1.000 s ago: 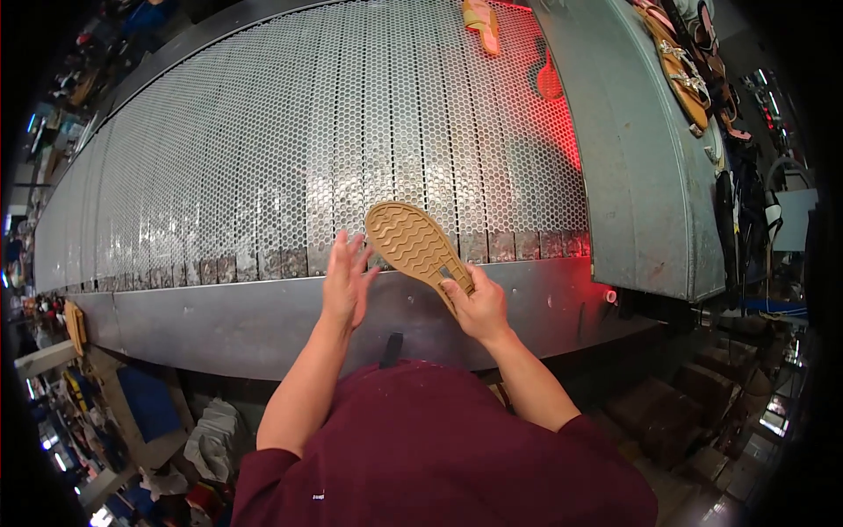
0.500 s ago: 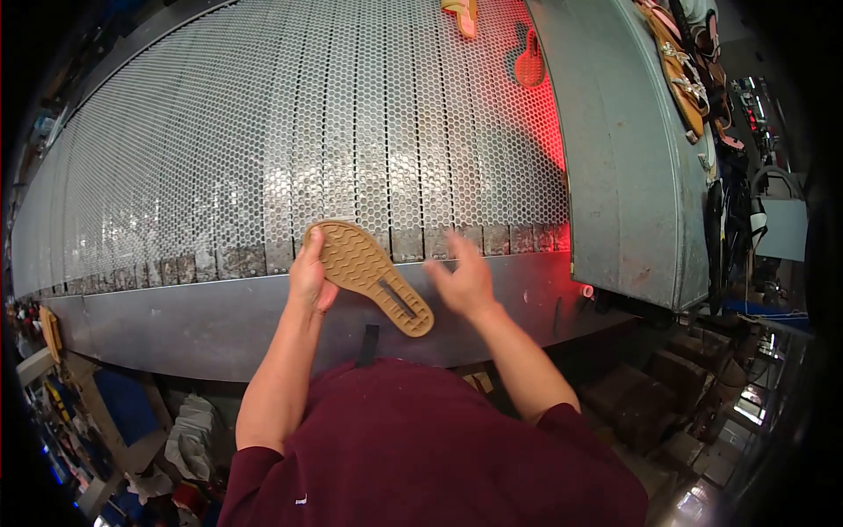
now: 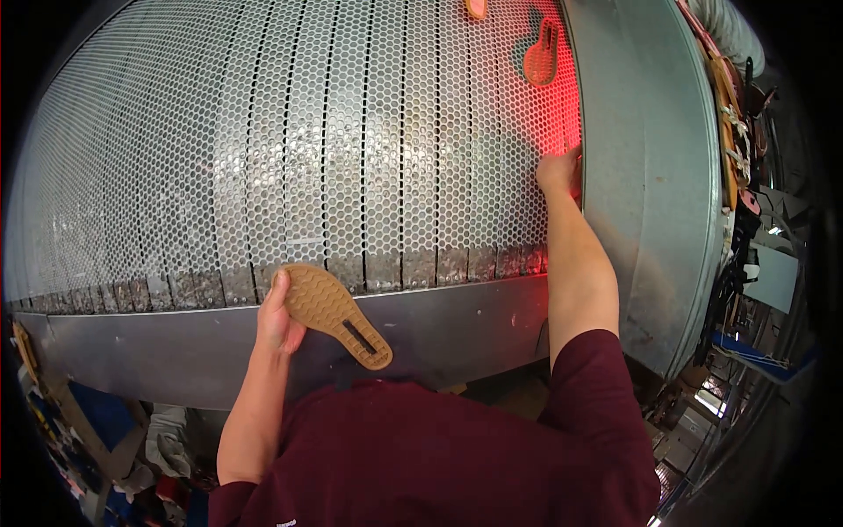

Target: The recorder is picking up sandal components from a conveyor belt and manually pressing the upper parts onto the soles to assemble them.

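Observation:
My left hand (image 3: 279, 321) grips a tan shoe sole (image 3: 329, 309) by its wide end, thumb on the patterned face. The tread faces up, with wavy ridges and a dark slot in the narrow end. My right hand (image 3: 559, 169) reaches out to the edge of a grey metal housing (image 3: 650, 176), its fingers mostly hidden in the red glow there. Beyond that hand a second sole (image 3: 543, 61), lit red, lies on the perforated metal conveyor (image 3: 369, 132). Part of a light tan piece (image 3: 477, 7) shows at the top edge.
A smooth metal ledge (image 3: 158, 351) runs along the conveyor's near side. Sandals (image 3: 733, 132) hang or lie beyond the housing on the right. At the lower left are a blue panel (image 3: 104, 413) and a pale crumpled cloth or bag (image 3: 169, 439).
My right hand has moved from beside the held sole far to the right, up against the housing. The left hand still holds the sole, now lower and further left in view.

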A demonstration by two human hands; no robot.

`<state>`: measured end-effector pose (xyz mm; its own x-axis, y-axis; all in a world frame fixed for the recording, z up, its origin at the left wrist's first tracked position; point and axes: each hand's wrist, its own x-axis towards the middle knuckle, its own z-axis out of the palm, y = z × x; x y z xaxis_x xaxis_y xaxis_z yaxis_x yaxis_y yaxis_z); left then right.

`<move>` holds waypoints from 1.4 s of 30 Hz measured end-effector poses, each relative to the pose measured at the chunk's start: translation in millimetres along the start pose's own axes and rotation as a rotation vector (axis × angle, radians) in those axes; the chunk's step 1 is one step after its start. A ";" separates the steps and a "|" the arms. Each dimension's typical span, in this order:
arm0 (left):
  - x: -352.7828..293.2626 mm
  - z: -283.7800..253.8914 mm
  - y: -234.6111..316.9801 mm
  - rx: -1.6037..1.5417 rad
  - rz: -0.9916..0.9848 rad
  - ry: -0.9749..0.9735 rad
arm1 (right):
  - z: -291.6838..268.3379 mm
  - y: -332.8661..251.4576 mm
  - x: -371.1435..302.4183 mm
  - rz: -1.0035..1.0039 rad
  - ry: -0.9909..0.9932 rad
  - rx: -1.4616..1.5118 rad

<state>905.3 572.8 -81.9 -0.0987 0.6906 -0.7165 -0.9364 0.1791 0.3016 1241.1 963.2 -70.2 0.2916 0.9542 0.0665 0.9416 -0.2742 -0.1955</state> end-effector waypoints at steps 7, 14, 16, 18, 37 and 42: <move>2.3 1.9 -8.2 0.019 -0.023 0.080 | 5.8 4.5 37.3 0.034 -0.240 -0.225; 6.3 10.7 -15.2 0.045 0.004 0.045 | -51.1 -60.4 -13.3 -0.755 0.146 0.081; 6.8 11.6 -16.5 0.036 0.014 0.029 | -91.9 -74.9 -39.2 -0.790 0.110 0.559; 7.2 14.5 -18.4 0.036 0.021 0.021 | -118.6 -64.8 -61.6 -0.668 0.054 0.714; -5.7 34.5 -37.4 0.066 0.076 -0.013 | -14.2 3.4 -193.1 -0.274 -0.869 0.584; -7.8 41.1 -42.4 0.077 0.083 -0.021 | -29.4 10.1 -191.8 -0.024 -1.082 0.988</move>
<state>959.6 588.6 -63.3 -0.1667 0.7198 -0.6739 -0.8966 0.1737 0.4074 1199.6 773.8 -56.1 -0.4070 0.7020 -0.5845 0.3183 -0.4908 -0.8111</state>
